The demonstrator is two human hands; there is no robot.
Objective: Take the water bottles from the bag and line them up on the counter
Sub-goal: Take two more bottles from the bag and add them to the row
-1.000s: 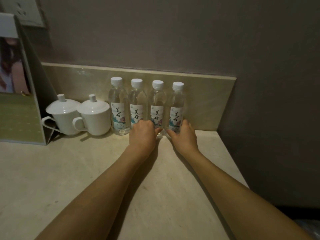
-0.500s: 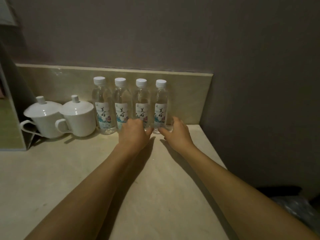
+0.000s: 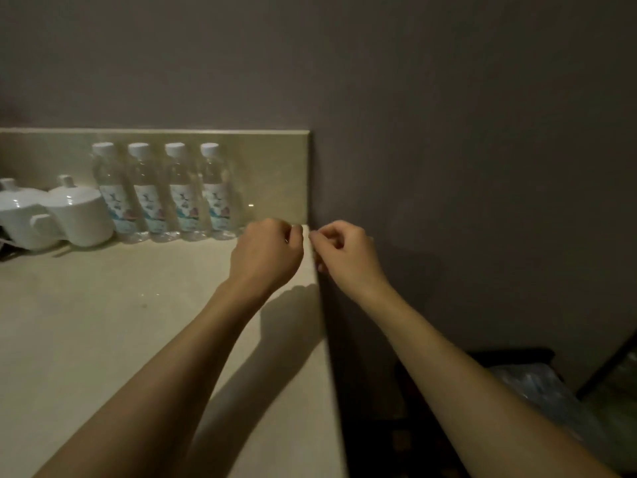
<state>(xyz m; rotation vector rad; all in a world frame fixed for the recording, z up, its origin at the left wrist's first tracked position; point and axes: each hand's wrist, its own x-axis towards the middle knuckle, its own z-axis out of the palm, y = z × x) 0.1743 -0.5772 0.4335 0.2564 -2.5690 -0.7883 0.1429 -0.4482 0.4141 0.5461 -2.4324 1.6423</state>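
A: Status on the bottles?

B: Four clear plastic water bottles with white caps and printed labels, upright on the pale beige stone counter (image 3: 103, 322). Left to right: first bottle (image 3: 112, 198), second bottle (image 3: 148, 198), third bottle (image 3: 184, 198), fourth bottle (image 3: 218, 196). They stand in a straight row at the far edge, backed against the beige stone backsplash (image 3: 272, 167), each touching or just beside its neighbour.

A: Hands?

B: Neither one is on a bottle. My left hand (image 3: 267, 253) hovers over the far right corner of the counter, just right of the fourth bottle, fingers curled in loosely with nothing in them. My right hand (image 3: 344, 253) is just past the counter's right edge, in front of the dark grey wall (image 3: 448, 132), fingers also loosely curled. It looks empty, but the thumb and forefinger are close together and the light is too dim to tell if they pinch anything. The two hands are near each other, fingertips almost meeting.

A: Anything else on the counter?

B: Two white ceramic lidded cups with handles on the left, nearer cup (image 3: 81, 215) just beside the first bottle, other cup (image 3: 20, 219) cut off by the frame edge.

A: Bag?

B: Crinkled translucent plastic (image 3: 537, 395) low on the near right, below counter level. Too dark to tell more.
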